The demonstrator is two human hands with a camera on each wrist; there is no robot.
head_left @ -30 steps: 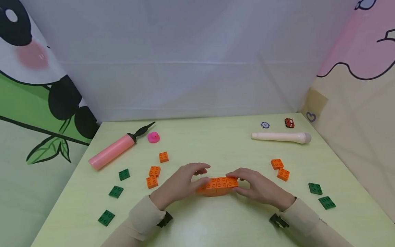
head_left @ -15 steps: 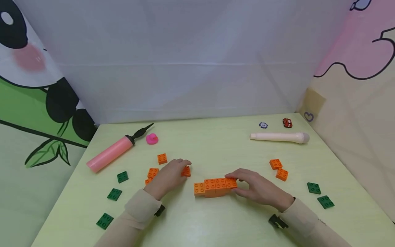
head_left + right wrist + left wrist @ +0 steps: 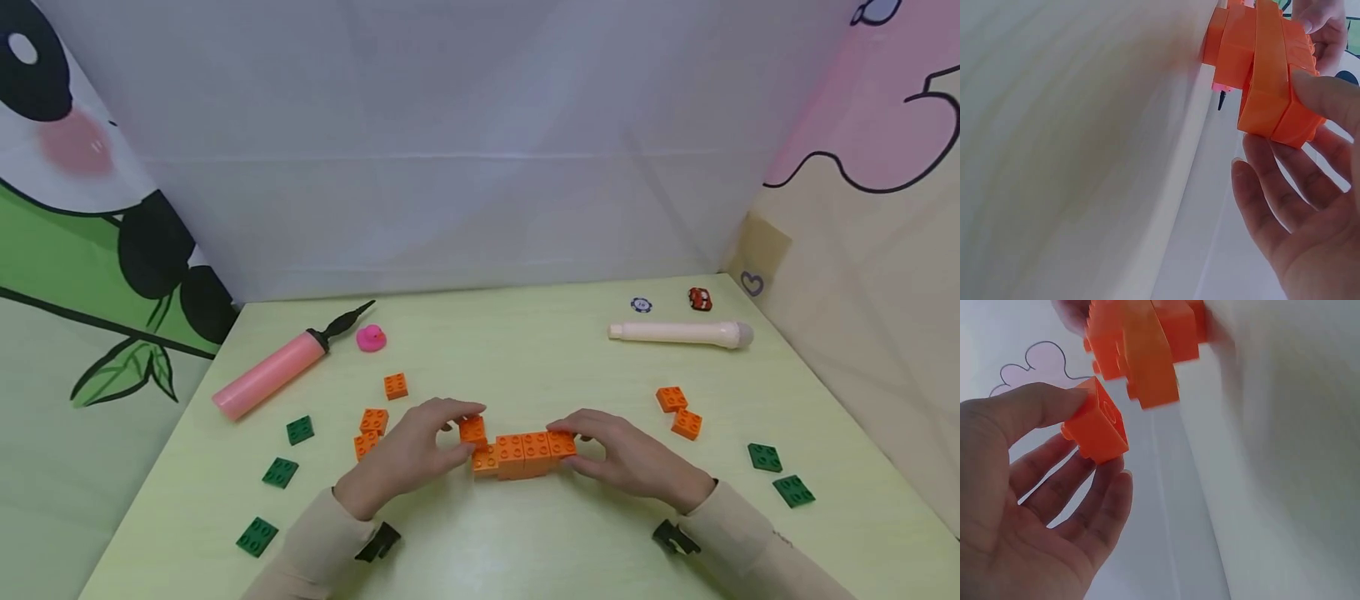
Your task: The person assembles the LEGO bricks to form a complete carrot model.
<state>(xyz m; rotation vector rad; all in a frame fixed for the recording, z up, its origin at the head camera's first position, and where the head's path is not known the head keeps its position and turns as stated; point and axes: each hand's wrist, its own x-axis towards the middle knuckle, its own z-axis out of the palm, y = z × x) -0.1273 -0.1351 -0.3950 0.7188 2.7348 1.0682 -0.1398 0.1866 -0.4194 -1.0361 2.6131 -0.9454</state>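
Between thumb and fingers my left hand [image 3: 408, 458] pinches a loose orange building block [image 3: 472, 430], just above the left end of a joined row of orange building blocks [image 3: 522, 457]. In the left wrist view that block [image 3: 1097, 425] is tilted, its hollow underside showing, and a gap separates it from the row [image 3: 1150, 362]. My right hand [image 3: 630, 458] grips the row's right end. The right wrist view shows the row [image 3: 1266, 75] built in layers, with the right thumb on its studded side and fingertips on the opposite edge.
Loose orange blocks [image 3: 374, 421] and green blocks [image 3: 280, 472] lie left; more orange [image 3: 671, 399] and green ones [image 3: 765, 457] lie right. Farther back are a pink pump [image 3: 270, 375], pink duck [image 3: 371, 337], white microphone-shaped toy [image 3: 678, 334], poker chip [image 3: 641, 305] and red toy car [image 3: 701, 299].
My left hand let go of the row's left end, reached left to a loose orange block, and has carried it right to the row. The right hand has kept its grip there.
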